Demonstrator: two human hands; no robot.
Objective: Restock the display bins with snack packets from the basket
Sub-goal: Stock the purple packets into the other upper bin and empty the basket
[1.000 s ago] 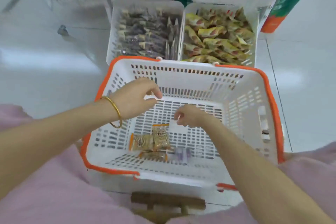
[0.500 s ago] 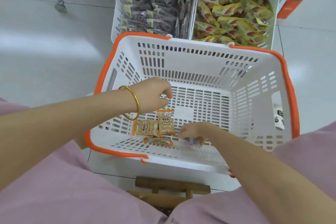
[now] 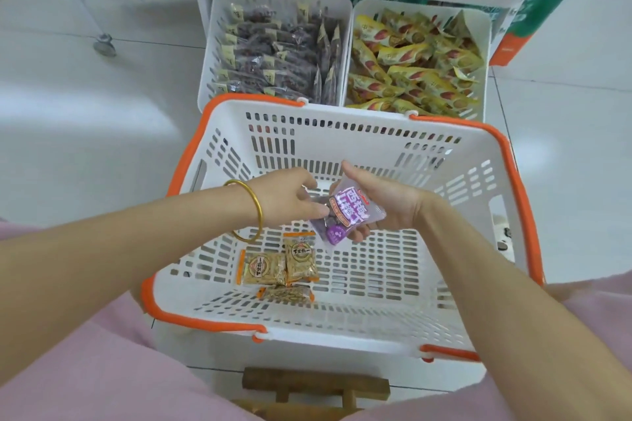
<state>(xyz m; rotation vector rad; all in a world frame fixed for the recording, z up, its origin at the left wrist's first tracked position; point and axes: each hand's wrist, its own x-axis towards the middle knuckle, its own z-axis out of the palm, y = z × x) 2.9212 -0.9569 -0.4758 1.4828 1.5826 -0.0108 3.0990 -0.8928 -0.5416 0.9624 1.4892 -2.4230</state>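
Cradling a purple snack packet [image 3: 345,215] above the white basket [image 3: 342,328], the right hand [image 3: 386,202] holds it in curled fingers while the left hand [image 3: 290,196] pinches its near edge. Three tan packets [image 3: 280,267] lie on the basket floor below. Light, crinkly and slick, the packet probably handles best by its sealed edge. Beyond stand the dark-packet bin [image 3: 278,55] and yellow-packet bin [image 3: 415,61].
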